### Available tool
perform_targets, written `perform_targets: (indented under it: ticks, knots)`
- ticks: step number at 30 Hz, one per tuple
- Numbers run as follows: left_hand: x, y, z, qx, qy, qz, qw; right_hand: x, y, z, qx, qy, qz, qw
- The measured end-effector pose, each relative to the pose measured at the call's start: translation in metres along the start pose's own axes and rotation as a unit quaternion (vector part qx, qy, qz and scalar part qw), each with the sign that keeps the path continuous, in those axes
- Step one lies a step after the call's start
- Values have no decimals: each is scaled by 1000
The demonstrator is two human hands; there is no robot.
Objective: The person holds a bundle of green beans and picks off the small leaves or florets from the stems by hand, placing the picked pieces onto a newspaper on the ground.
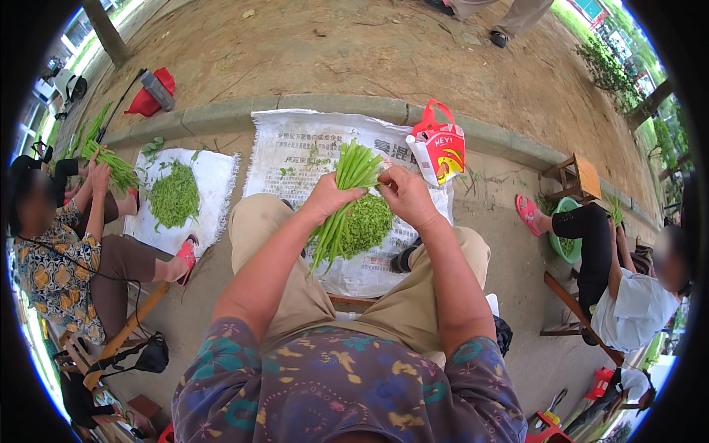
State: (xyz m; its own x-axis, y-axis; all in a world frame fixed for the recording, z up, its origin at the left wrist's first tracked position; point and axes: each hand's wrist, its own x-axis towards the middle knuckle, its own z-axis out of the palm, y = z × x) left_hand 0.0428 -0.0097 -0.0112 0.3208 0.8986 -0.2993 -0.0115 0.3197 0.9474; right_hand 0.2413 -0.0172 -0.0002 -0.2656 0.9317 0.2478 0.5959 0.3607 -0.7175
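Observation:
A bundle of long green vegetable stems (354, 166) is held in my left hand (331, 196), which wraps round its middle. The stems slant down to the left below that hand. To the right of the bundle is my right hand (407, 195), its thumb and fingertips pinched together at the stems' edge; whether a small piece is between them cannot be told. Beneath both hands, a heap of small cut greens (370, 224) lies on a white woven sack (277, 171) with printed writing, spread between my knees. Small leaf bits are scattered on the sack's upper part.
A red and white bag (437, 149) stands at the sack's upper right, near the stone kerb (343, 108). At left, a seated person holds greens beside another white sack (213, 183) with a leafy heap (174, 196). At right, another seated person is near a green basin (573, 243) and wooden stool (584, 176).

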Motion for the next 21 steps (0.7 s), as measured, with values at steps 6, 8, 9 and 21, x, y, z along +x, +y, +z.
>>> perform_targets:
  ticks: [6, 8, 9, 21]
  knots:
    - [3, -4, -1, 2, -8, 0, 1000, 1, 3, 7, -38, 32, -82, 995]
    - [4, -5, -2, -9, -15, -19, 1000, 0, 3, 7, -64, 14, -76, 995]
    - [5, -6, -2, -14, -17, -27, 999, 0, 3, 8, -75, 9, -70, 995]
    - [8, -7, 0, -6, -14, -37, 999, 3, 9, 26, -101, 38, -19, 994]
